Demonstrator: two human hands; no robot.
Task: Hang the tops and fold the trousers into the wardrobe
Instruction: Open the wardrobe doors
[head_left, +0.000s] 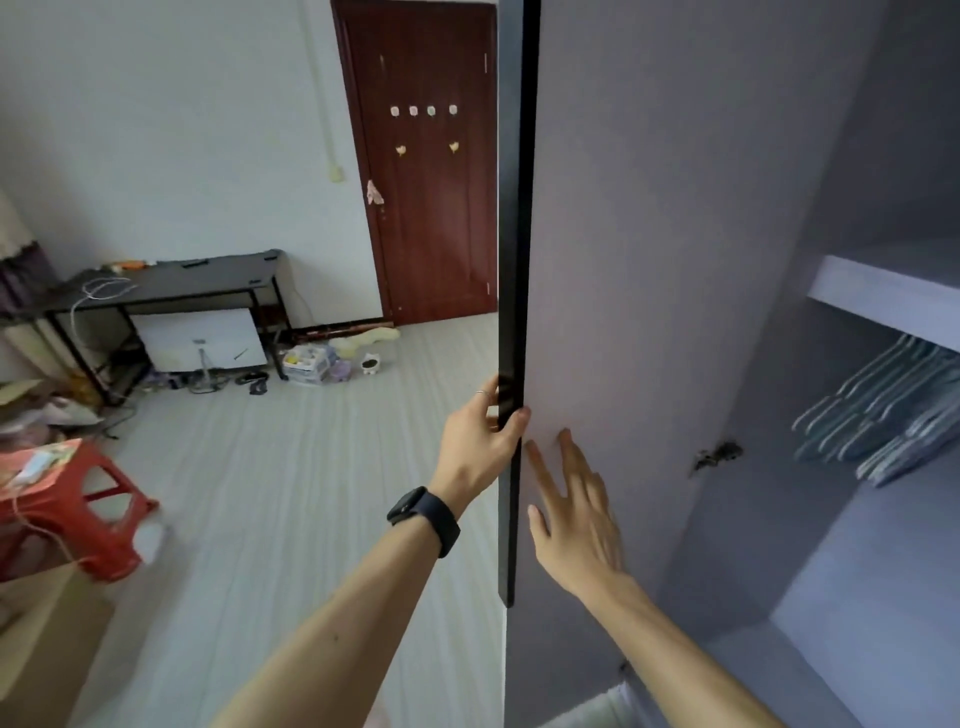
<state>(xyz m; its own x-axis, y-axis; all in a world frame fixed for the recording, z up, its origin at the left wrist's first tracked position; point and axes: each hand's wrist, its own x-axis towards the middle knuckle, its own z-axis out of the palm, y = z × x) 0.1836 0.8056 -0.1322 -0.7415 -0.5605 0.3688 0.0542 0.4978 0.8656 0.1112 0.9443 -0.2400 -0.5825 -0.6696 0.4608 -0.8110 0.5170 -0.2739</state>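
Note:
The wardrobe door (639, 260) stands open and edge-on before me, with a long black handle strip (511, 322) along its edge. My left hand (480, 439) grips that edge, thumb wrapped onto the inner face, and wears a dark watch on the wrist. Flat against the door's pale inner face lies my right hand (574, 512), fingers straight. Inside the wardrobe at right, several empty hangers (883, 421) hang under a shelf (883, 296). No tops or trousers are in view.
A hinge (717, 454) sits on the wardrobe's inner side wall. To the left are a red stool (88, 514), a dark desk (171, 291), floor clutter (317, 361) and a brown room door (431, 171). Cardboard (47, 639) lies at lower left.

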